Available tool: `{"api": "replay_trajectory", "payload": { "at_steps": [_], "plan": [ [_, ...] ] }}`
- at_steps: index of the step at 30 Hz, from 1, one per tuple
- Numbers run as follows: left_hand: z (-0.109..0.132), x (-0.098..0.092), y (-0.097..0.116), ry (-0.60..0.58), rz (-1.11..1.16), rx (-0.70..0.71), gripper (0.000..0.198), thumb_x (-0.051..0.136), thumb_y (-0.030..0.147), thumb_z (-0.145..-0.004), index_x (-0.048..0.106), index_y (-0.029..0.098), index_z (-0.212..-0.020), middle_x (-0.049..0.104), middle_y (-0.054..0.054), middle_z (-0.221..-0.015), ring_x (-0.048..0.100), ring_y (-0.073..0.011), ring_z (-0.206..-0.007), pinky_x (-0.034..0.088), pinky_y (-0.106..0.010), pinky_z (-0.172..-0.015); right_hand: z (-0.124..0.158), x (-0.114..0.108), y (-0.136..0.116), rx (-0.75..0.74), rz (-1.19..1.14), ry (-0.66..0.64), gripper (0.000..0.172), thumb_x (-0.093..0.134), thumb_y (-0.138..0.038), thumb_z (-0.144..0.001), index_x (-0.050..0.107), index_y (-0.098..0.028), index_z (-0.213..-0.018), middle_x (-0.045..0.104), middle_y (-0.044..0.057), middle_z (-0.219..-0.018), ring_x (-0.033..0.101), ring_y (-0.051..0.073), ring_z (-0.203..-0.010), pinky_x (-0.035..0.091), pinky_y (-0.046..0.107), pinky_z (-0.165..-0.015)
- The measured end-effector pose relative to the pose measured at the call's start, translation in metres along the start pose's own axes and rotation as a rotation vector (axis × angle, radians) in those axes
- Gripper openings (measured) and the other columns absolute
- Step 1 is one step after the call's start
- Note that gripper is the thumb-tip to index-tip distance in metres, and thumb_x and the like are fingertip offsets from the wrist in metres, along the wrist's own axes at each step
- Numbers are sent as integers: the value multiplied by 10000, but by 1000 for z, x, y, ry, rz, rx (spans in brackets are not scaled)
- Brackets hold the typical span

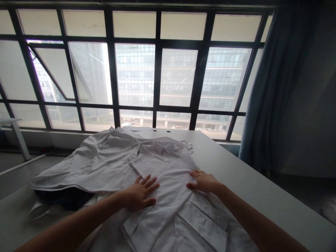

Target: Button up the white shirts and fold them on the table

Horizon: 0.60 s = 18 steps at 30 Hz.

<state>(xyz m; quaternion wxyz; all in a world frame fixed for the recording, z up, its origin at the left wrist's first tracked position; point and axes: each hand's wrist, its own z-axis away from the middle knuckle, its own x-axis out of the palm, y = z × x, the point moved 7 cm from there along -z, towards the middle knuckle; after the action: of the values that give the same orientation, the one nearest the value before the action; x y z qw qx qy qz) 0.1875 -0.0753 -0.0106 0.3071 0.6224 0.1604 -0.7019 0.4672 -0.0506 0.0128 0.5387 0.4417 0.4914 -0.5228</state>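
Note:
A white collared shirt (165,175) lies folded over on a pale table (217,157), its collar (162,147) toward the window. My left hand (139,192) rests flat on the shirt's front with the fingers spread. My right hand (203,181) presses on the shirt's right side, its fingers flat and holding no gathered cloth. To the left lies a second, rumpled white garment (102,164), touching the folded shirt. A dark cloth (63,197) shows beneath its edge, mostly hidden.
Beyond the table's far edge stands a large dark-framed window (157,70) with office buildings outside. A blue-grey curtain (273,87) hangs at the right. A white table leg (18,140) stands at the far left, above a grey floor (18,178).

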Motion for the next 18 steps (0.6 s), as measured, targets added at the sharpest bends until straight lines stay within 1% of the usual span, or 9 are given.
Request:
{"api": "replay_trajectory", "payload": {
  "at_steps": [2,4,6,7,9,11,13,15,18],
  "plan": [
    [9,-3,20,-29,-3,32,811,321,714,-896,185,246,-1545,89,-119,-1608,60,-379,-1466,105,-606,-1139,5,-9,-2,-25,59,-61,818,652,-712,-654,610,-177,-1271,596,172,-1299,573,381,-1138,456,481,-915],
    [14,-12,36,-5,28,77,805,404,724,-860,301,264,-1513,251,-117,-1578,234,-382,-1431,213,-553,-1129,5,-16,-1,-34,121,-88,706,718,-695,-586,708,-173,-1061,690,156,-1098,644,364,-979,491,440,-828],
    [9,-27,40,76,79,83,702,417,697,-872,457,276,-1432,491,-115,-1443,460,-352,-1296,322,-497,-1074,-1,-25,0,-30,142,-3,559,683,-653,-677,728,-176,-965,708,145,-1028,660,339,-931,493,418,-811],
    [2,-35,34,136,92,65,639,395,668,-898,515,272,-1385,574,-112,-1359,528,-330,-1222,350,-478,-1047,-6,-29,0,-33,136,71,508,637,-615,-752,723,-176,-992,703,148,-1057,656,330,-960,485,418,-837],
    [-16,-49,11,265,68,-6,579,348,600,-946,554,232,-1343,598,-118,-1326,533,-312,-1212,347,-469,-1046,-19,-31,-1,-66,109,201,481,562,-525,-855,671,-166,-1156,646,161,-1222,601,319,-1117,436,428,-953],
    [-35,-52,-25,341,0,-126,570,337,546,-968,504,194,-1385,471,-128,-1459,396,-311,-1353,284,-476,-1101,-36,-20,3,-92,75,212,551,507,-490,-902,552,-155,-1337,509,162,-1415,458,301,-1310,330,439,-1081],
    [-51,-41,-65,290,-23,-281,617,321,532,-973,422,143,-1441,364,-166,-1521,295,-325,-1416,237,-512,-1124,-53,-3,15,-64,36,143,611,414,-505,-945,423,-161,-1449,355,134,-1531,295,271,-1422,222,457,-1150],
    [-59,-29,-96,248,-8,-356,671,274,558,-975,349,125,-1482,255,-173,-1565,195,-324,-1456,187,-537,-1143,-66,10,32,-11,-6,96,626,295,-522,-979,328,-181,-1502,255,98,-1578,203,251,-1458,171,481,-1167],
    [-63,-18,-116,220,5,-342,729,228,609,-965,286,133,-1514,163,-148,-1593,106,-296,-1478,145,-505,-1168,-78,20,54,3,-46,73,635,215,-539,-987,260,-213,-1529,191,63,-1599,170,238,-1468,168,491,-1168]
  ]
}}
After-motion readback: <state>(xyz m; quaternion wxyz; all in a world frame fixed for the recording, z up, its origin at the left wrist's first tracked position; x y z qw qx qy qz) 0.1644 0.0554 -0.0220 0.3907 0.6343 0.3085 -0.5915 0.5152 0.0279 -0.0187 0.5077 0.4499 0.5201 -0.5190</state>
